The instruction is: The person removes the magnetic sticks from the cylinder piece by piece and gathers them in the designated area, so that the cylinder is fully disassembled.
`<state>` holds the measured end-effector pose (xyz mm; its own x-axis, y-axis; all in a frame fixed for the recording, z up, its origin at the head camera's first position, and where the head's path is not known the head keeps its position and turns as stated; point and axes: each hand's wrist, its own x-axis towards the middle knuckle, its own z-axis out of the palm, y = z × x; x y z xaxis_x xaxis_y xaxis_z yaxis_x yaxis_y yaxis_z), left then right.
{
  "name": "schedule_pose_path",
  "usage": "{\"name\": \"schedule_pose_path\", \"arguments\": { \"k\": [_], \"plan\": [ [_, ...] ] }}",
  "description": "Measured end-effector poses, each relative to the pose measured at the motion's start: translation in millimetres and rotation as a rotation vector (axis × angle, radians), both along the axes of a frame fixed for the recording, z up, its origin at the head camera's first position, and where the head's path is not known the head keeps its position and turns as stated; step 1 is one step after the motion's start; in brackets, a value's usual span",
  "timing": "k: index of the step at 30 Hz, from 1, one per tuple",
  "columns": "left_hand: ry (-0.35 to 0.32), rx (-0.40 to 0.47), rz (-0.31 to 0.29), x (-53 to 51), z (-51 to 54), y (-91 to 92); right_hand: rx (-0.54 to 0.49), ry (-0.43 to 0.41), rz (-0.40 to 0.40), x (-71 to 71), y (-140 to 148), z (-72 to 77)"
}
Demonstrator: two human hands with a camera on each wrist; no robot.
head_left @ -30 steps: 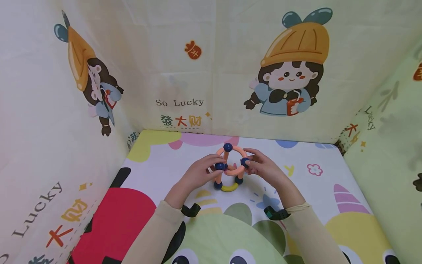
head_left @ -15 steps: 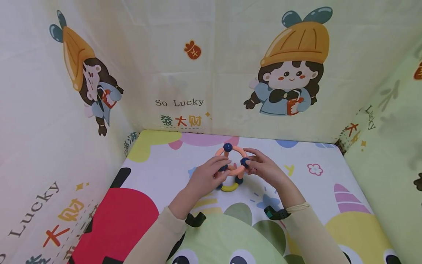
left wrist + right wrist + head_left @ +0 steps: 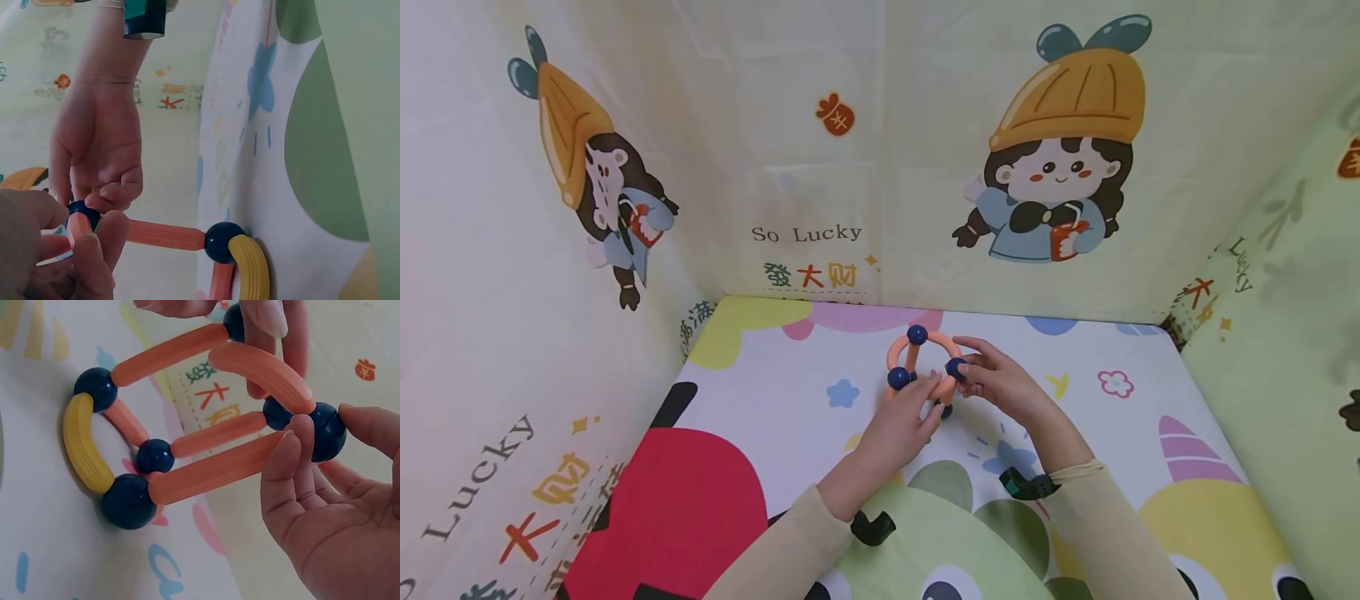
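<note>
A toy frame (image 3: 912, 358) of rods and balls stands upright on the printed table (image 3: 790, 375), toward the far edge, with both hands on its upper part.

The right hand (image 3: 344, 512) has a dark blue ball (image 3: 326, 432) at the upper right corner in a pinch. Its thumb presses the ball from one side and the other fingers are curled in on the opposite side, so the gap is only about as wide as the ball. Two of its fingertips lie over the top end of an orange straight rod (image 3: 215, 467) that runs down from that ball.

The left hand (image 3: 895, 429) reaches across the near side of the toy. Its thumb and fingers are drawn together around an orange curved rod (image 3: 265, 375) joined to the same ball, grasping it near the right hand. Another blue ball (image 3: 898, 378) is just beside the left fingers; whether they touch it, I cannot tell.

At the foot of the toy, a yellow curved rod (image 3: 86, 444) links two lower balls; in the head view the left hand hides it.

Beige sleeves (image 3: 790, 542) cover the forearms, with a black camera (image 3: 874, 528) at the left wrist. Behind the table hangs a pale cloth (image 3: 917, 183) printed with a girl in an orange hat.
</note>
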<state>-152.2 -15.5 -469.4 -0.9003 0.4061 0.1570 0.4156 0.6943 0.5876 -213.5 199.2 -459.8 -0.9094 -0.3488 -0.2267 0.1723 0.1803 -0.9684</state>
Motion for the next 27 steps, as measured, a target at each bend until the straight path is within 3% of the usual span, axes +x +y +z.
{"name": "schedule_pose_path", "arguments": {
  "k": [7,12,22,27],
  "plan": [
    [0.010,0.018,0.033,-0.6,-3.2,2.3,-0.008,-0.007,-0.007,2.7,-2.0,3.0],
    [0.038,0.082,0.012,-1.7,-3.8,3.1,-0.013,-0.002,-0.007,4.7,-2.3,4.5],
    [0.003,0.135,0.005,-3.7,-3.4,1.3,-0.013,0.001,-0.005,1.9,-2.6,3.0],
    [-0.016,0.144,-0.037,0.4,-3.8,-6.4,-0.038,-0.024,-0.019,-1.2,-0.5,2.4]
  ]
}}
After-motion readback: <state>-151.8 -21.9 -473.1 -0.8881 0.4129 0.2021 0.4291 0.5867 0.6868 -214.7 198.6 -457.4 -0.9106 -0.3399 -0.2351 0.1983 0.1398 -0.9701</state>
